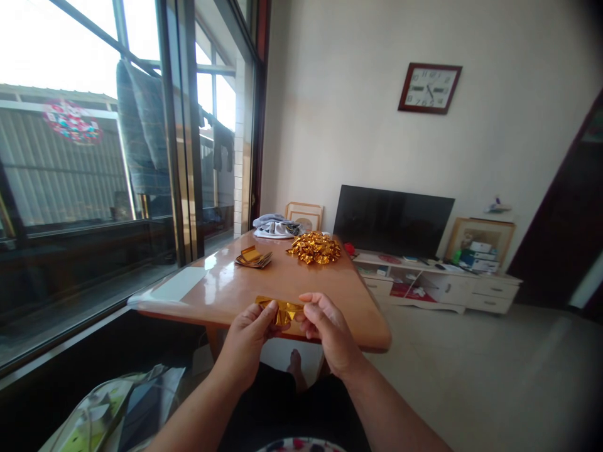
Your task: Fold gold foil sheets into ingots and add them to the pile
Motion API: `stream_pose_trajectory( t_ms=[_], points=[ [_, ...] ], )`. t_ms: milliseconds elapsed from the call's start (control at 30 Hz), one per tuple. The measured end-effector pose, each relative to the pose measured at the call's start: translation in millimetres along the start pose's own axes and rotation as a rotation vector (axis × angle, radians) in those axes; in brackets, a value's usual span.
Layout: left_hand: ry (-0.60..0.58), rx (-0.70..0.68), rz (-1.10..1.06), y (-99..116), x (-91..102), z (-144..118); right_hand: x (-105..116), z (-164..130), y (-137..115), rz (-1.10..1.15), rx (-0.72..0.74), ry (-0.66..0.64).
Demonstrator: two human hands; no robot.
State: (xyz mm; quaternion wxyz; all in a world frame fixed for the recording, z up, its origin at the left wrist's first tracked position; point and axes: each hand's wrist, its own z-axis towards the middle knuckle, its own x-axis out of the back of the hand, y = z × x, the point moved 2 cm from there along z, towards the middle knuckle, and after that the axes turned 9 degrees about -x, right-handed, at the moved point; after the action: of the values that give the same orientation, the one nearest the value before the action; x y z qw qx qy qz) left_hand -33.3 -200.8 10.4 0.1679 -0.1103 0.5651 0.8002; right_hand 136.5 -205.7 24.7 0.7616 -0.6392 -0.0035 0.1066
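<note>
Both hands grip one gold foil paper (281, 309) between them, above the near edge of the desk (226, 289). The left hand (247, 336) pinches its left end, the right hand (325, 326) its right end. Farther on the desk lie a flat foil stack (253, 257) and a pile of folded gold pieces (315, 247).

folded sheet (281, 309) — shiny gold foil | table (245, 285) — glossy wood
</note>
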Motion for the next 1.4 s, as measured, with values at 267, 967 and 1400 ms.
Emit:
stream_pose_trajectory(
  t_ms=[267,967,1400],
  points=[
    [-0.100,0.011,0.033,2.5,-5.6,-5.6,-7.6,1.1,-2.9,0.037,-0.092,0.094],
    [-0.009,0.070,-0.065,11.0,-1.5,-2.4,-2.1,0.8,2.9,-0.021,-0.028,0.088],
    [-0.036,0.031,0.003,11.7,-2.5,-0.1,7.1,-1.0,-1.0,-0.231,0.080,0.089]
  ],
)
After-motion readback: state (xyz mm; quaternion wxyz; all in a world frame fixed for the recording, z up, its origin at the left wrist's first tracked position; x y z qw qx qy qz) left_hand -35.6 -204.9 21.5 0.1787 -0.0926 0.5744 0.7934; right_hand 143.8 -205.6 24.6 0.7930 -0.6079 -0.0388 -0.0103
